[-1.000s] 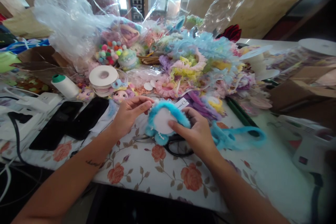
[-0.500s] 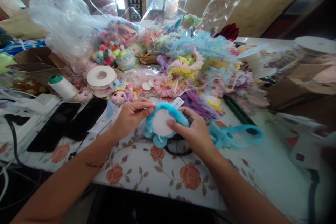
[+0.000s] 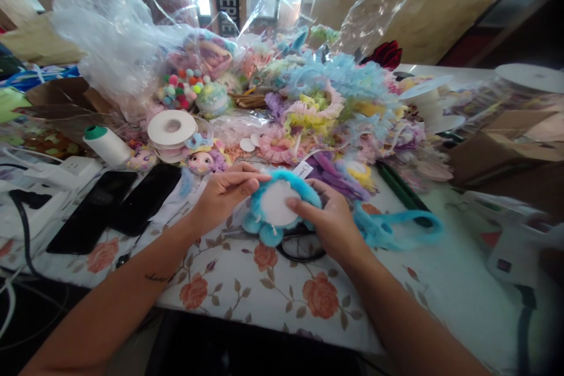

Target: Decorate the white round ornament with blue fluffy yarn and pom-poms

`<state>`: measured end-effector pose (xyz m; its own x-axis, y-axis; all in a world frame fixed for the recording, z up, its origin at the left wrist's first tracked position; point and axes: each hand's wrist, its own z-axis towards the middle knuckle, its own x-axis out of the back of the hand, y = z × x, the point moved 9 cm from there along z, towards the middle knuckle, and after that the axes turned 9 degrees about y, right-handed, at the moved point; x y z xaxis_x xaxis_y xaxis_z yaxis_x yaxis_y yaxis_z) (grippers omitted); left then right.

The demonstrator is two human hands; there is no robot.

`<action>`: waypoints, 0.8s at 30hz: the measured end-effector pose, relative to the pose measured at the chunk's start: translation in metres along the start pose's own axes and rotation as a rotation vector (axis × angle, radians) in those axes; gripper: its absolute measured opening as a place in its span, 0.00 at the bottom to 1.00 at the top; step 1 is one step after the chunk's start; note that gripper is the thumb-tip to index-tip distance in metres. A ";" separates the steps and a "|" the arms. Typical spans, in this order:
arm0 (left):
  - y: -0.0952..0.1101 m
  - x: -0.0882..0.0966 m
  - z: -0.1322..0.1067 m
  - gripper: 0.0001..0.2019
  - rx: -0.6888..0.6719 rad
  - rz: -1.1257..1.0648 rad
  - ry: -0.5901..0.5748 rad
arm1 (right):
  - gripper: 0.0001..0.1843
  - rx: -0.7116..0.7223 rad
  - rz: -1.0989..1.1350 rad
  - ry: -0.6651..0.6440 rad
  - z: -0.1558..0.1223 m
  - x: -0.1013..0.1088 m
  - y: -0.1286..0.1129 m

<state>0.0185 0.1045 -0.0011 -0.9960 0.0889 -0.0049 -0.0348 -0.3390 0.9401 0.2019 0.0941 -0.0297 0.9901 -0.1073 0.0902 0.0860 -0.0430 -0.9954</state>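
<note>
Both hands hold a fluffy blue piece with a round white centre (image 3: pixel 276 205) just above the flowered tablecloth (image 3: pixel 264 294). My left hand (image 3: pixel 224 194) pinches its upper left edge with closed fingers. My right hand (image 3: pixel 328 220) grips its right side, thumb pressed on the white disc. A blue fluffy strip (image 3: pixel 396 229) trails to the right from the piece. Black scissors (image 3: pixel 299 249) lie under my right hand, partly hidden.
Behind the hands lies a heap of pastel ruffled trims (image 3: pixel 335 106), doll heads (image 3: pixel 202 160), a white ribbon spool (image 3: pixel 171 127), a thread cone (image 3: pixel 106 144) and plastic bags (image 3: pixel 114 41). Two black phones (image 3: pixel 118 202) lie left. A glue gun (image 3: pixel 511 235) sits right.
My left hand's fingers slid right along the top edge of the blue piece. The piece and my right hand shifted slightly.
</note>
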 end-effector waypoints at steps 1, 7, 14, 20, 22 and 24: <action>-0.002 0.002 0.000 0.11 0.022 -0.033 0.019 | 0.19 -0.002 0.026 0.012 0.000 0.001 -0.001; -0.019 0.021 0.003 0.08 0.149 -0.180 0.245 | 0.18 0.001 0.075 0.036 0.001 0.002 -0.003; -0.021 0.018 0.005 0.17 0.166 -0.189 0.233 | 0.20 -0.010 0.163 0.114 0.008 0.013 0.003; -0.014 0.030 0.007 0.23 0.108 -0.120 0.319 | 0.20 -0.022 0.224 0.160 0.013 0.020 0.007; -0.015 0.036 0.006 0.23 0.113 -0.067 0.363 | 0.19 -0.025 0.210 0.154 0.013 0.020 0.008; -0.017 0.038 0.005 0.19 0.130 0.005 0.372 | 0.19 -0.024 0.190 0.148 0.011 0.018 0.008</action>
<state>-0.0182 0.1187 -0.0158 -0.9587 -0.2658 -0.1011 -0.0432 -0.2151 0.9756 0.2220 0.1032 -0.0363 0.9610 -0.2603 -0.0929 -0.1046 -0.0315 -0.9940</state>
